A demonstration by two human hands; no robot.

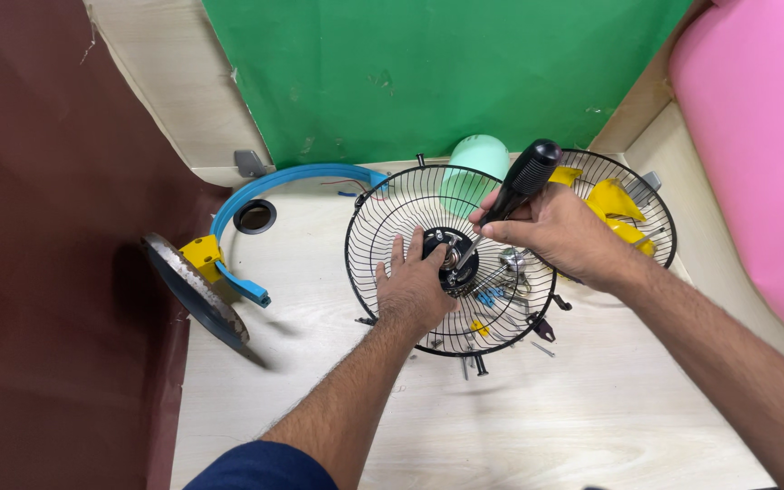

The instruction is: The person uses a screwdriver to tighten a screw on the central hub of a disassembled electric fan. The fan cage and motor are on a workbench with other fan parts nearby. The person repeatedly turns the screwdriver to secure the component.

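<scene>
Pale wooden table [592, 426], backed by green sheet [428, 73], maroon cloth [47, 227] left, pink board [764, 136] right: black wire fan guard [383, 209] lies mid-table, left hand [415, 286] spread flat on it beside the hub [455, 259], right hand [551, 227] clenched around black-handled screwdriver [524, 181] tipped onto hub.

Two bare forearms were seen reaching in from the lower edge. A dark navy sleeve [260, 469] was worn on the left arm, pushed up near the elbow. No sleeve was visible on the right arm. The left hand [415, 289] and right hand [551, 231] were ungloved, and no rings or watch were seen.
</scene>
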